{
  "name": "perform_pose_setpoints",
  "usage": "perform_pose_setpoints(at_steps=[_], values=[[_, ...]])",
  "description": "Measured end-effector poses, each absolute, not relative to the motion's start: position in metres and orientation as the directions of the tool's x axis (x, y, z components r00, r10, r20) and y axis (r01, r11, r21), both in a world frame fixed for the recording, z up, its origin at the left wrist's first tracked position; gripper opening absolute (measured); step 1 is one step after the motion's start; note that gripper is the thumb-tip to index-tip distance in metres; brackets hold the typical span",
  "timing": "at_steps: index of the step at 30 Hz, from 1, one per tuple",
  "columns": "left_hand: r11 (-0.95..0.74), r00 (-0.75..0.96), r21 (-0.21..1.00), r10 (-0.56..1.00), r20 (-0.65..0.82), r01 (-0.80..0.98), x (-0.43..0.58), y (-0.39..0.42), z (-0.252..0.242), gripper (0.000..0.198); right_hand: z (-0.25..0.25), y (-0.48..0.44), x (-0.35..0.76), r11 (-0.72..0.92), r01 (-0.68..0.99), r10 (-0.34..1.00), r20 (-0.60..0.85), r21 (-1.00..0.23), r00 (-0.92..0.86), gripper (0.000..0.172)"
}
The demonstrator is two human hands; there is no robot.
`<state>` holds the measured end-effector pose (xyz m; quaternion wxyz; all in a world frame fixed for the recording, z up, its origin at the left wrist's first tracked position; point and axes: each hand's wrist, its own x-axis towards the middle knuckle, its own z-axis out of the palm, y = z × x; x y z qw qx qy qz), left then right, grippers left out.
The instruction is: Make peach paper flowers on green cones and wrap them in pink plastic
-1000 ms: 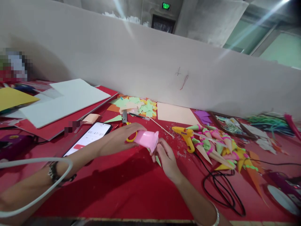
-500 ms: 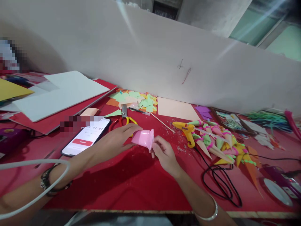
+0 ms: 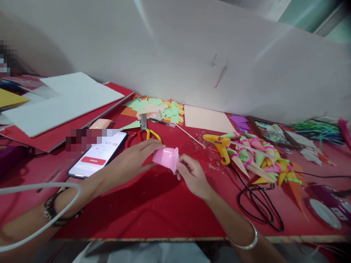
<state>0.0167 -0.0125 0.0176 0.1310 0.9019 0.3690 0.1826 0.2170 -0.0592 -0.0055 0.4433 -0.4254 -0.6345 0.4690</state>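
Observation:
A small glossy pink cup is held on its side above the red table, its flared rim toward the right. My left hand is closed around the narrow end, with some of its fingers hidden behind the cup. At the rim, my right hand pinches with thumb and fingertips; whether anything thin sits between them cannot be made out. Just behind my left hand lie pliers with red and yellow handles. To the right, a yellow glue gun rests on the table.
A lit phone lies left of my left arm. Paper scraps, a thin stick and a peach sheet lie at the back. Paper cones and a looped black cable are on the right. White boards lean leftward.
The camera view has shifted slightly. Both hands keep their hold on the pink cup, which looks turned a little, its rim tipped slightly lower.

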Motion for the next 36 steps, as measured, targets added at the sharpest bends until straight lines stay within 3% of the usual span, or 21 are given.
perform_pose_setpoints(at_steps=[10, 18, 26, 36], values=[[-0.652, 0.646, 0.451, 0.738, 0.194, 0.609, 0.0161, -0.0120, 0.0162, 0.041, -0.0073, -0.0576, 0.2164, 0.235, 0.049, 0.934, 0.212, -0.971, -0.289, 0.025], [-0.683, 0.661, 0.417, 0.716, 0.224, 0.599, 0.0151, -0.0137, 0.0173, 0.040, -0.0078, -0.0588, 0.2171, 0.241, 0.075, 0.937, 0.212, -0.968, -0.278, 0.019], [-0.691, 0.661, 0.406, 0.712, 0.237, 0.598, 0.0142, -0.0128, 0.0152, 0.038, -0.0088, -0.0580, 0.2158, 0.242, 0.104, 0.938, 0.205, -0.965, -0.280, 0.025], [-0.742, 0.692, 0.247, 0.670, 0.268, 0.623, 0.0146, -0.0136, 0.0160, 0.040, -0.0130, -0.0576, 0.2143, 0.241, 0.233, 0.957, 0.191, -0.942, -0.218, 0.016]])
